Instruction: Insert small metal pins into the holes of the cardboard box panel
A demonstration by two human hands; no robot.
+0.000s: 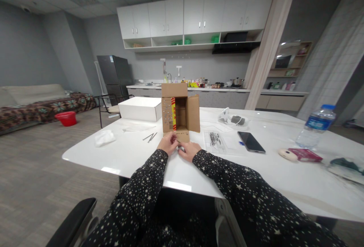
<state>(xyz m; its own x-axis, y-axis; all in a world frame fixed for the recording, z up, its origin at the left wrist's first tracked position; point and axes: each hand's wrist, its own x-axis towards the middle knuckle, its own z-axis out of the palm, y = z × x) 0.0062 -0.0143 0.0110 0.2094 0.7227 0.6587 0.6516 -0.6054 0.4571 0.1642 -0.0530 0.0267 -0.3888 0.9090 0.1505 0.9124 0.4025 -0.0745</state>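
My left hand [169, 144] and my right hand [189, 151] meet at the front flap of an open cardboard box [167, 116], fingertips close together. Both are closed in a pinch around something small between them, too small to name. The box stands with its opening toward me and flaps spread. Small shiny spots dot its left flap beside a yellow and red strip, and a row of small dark marks runs along the front flap [184, 136]. Left of my hands lie a few long, thin metal pieces that look like nails [152, 138].
A clear plastic case [217, 142] with dark slim pieces and a phone [251, 142] lie to the right. Farther right are a water bottle [316, 125] and a maroon box [305, 155]. A white box [140, 108] and crumpled white plastic [104, 138] are on the left.
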